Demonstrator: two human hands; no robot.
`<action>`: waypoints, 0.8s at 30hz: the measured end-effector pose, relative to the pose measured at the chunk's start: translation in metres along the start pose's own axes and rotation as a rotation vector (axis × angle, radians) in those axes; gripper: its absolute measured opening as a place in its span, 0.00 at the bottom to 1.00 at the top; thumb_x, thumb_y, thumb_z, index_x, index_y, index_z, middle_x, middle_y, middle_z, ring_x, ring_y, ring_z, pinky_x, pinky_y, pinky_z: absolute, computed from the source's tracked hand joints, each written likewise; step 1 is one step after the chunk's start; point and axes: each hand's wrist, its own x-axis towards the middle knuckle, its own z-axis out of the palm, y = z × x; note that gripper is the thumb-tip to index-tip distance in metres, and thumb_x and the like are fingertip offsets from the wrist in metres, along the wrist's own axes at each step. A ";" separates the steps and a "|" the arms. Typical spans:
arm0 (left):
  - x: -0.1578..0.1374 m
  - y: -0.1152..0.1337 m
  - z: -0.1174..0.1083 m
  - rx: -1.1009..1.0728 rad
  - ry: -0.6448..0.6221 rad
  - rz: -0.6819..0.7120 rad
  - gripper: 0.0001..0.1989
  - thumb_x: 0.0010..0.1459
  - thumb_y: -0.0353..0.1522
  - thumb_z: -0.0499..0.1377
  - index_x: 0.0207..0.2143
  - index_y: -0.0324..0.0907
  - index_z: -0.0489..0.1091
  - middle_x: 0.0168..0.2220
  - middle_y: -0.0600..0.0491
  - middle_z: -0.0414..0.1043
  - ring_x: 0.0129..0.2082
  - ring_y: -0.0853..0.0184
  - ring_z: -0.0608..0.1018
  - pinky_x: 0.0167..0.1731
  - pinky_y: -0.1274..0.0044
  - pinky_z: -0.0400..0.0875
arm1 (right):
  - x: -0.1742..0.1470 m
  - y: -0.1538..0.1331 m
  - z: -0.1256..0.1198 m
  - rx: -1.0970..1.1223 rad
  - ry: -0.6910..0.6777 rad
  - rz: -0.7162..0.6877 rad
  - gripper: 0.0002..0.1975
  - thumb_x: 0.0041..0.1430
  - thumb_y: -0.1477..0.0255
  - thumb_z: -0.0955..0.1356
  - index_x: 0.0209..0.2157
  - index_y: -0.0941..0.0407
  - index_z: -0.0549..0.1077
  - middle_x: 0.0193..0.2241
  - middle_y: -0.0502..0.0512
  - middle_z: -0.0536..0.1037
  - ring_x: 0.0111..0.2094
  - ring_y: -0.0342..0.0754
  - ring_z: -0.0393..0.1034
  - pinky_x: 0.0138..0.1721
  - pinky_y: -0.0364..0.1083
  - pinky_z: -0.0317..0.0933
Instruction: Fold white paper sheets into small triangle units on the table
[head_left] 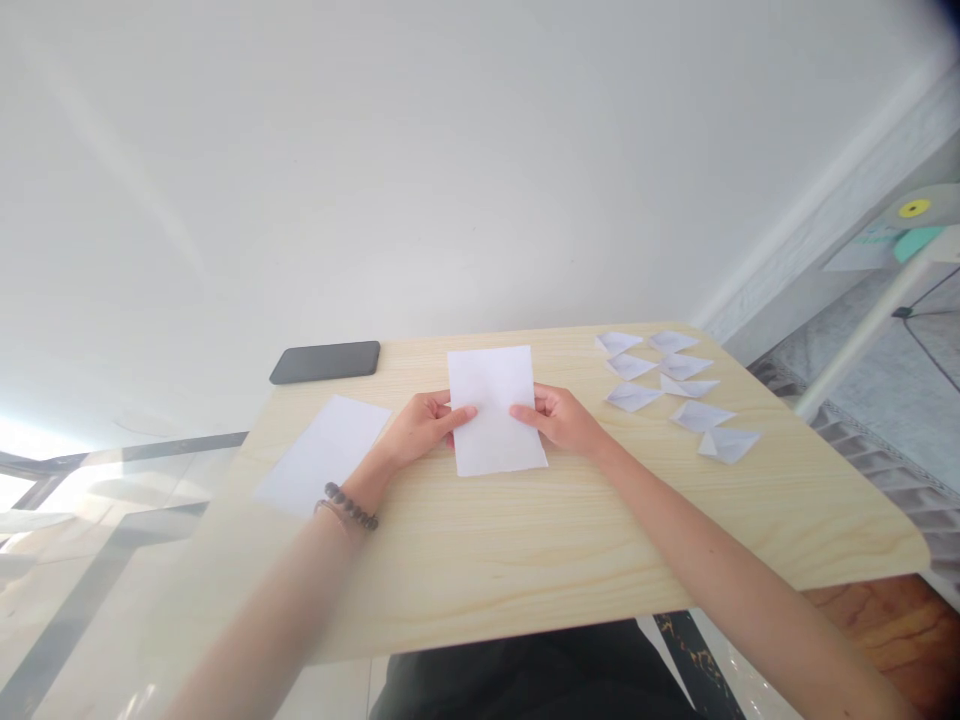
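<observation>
A white sheet of paper (496,445) is held up over the middle of the wooden table, tilted toward me. My left hand (424,428) grips its left edge, thumb on the front and fingers behind. On the opposite edge my right hand (564,418) pinches the sheet the same way. Left of my left hand, another white sheet (319,450) lies flat, partly covered by my wrist. Several small folded paper boats (634,397) stand in two rough columns to the right, apart from my right hand.
A dark phone (326,362) lies at the table's back left corner. The pale wooden table (480,560) meets a white wall (450,180) behind it. A white metal leg (862,335) of another piece of furniture stands off to the right.
</observation>
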 end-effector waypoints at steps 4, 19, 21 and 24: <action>0.004 -0.003 0.001 0.018 0.040 -0.004 0.19 0.48 0.41 0.58 0.38 0.36 0.70 0.21 0.53 0.71 0.19 0.70 0.70 0.20 0.79 0.63 | 0.001 0.001 0.003 -0.018 0.020 -0.022 0.16 0.52 0.62 0.64 0.38 0.58 0.70 0.32 0.54 0.76 0.34 0.49 0.70 0.32 0.45 0.64; 0.004 0.002 -0.005 -0.091 0.013 -0.013 0.18 0.51 0.39 0.55 0.42 0.40 0.69 0.36 0.49 0.73 0.32 0.66 0.73 0.28 0.78 0.66 | -0.002 -0.001 -0.003 -0.211 0.054 -0.109 0.14 0.51 0.71 0.60 0.36 0.54 0.75 0.36 0.51 0.76 0.34 0.45 0.68 0.32 0.43 0.61; 0.005 0.003 -0.007 -0.226 -0.061 -0.071 0.22 0.53 0.42 0.50 0.46 0.39 0.67 0.36 0.48 0.73 0.33 0.64 0.74 0.29 0.76 0.67 | -0.003 0.000 -0.002 -0.227 0.066 -0.115 0.16 0.51 0.74 0.58 0.34 0.54 0.76 0.36 0.51 0.76 0.34 0.45 0.67 0.32 0.43 0.60; 0.005 0.003 -0.006 -0.285 -0.109 -0.119 0.26 0.54 0.47 0.47 0.46 0.37 0.67 0.33 0.46 0.74 0.31 0.62 0.74 0.28 0.74 0.66 | -0.005 -0.001 -0.002 -0.255 0.062 -0.109 0.18 0.49 0.75 0.57 0.34 0.54 0.76 0.37 0.50 0.76 0.34 0.45 0.67 0.31 0.43 0.60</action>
